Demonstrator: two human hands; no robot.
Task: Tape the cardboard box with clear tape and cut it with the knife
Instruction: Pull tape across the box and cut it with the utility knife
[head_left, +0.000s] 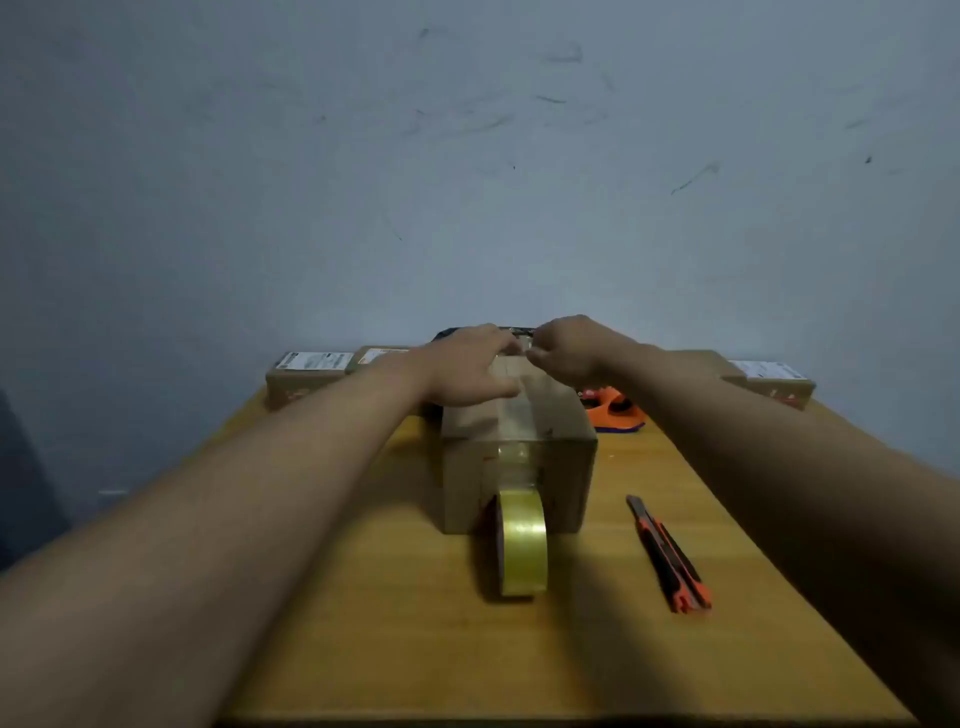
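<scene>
Both hands reach out to the far end of the cardboard box (519, 447). The left hand (470, 371) lies palm down with its fingers together, flat on the far left part of the box top. The right hand (566, 351) is curled at the far top edge, thumb and fingers drawn together as if pinching something small there; what it grips is too blurred to tell. The two hands sit just beside each other, nearly touching.

The box stands in the middle of the wooden desk (395, 649), its flaps closed. A strip of clear tape (511, 415) runs along the middle of the top and down the near face. At the foot of that face the tape roll (522, 543) stands on edge on the desk, touching the box.

To the right of the roll, apart from the box, an orange and black knife (670, 553) lies on the desk. Near the box's far right corner lies an orange tape dispenser (615, 410), partly hidden by the right forearm. Small labelled cardboard boxes line the far edge against the wall, one at the left (306, 379) and one at the right (774, 382).
</scene>
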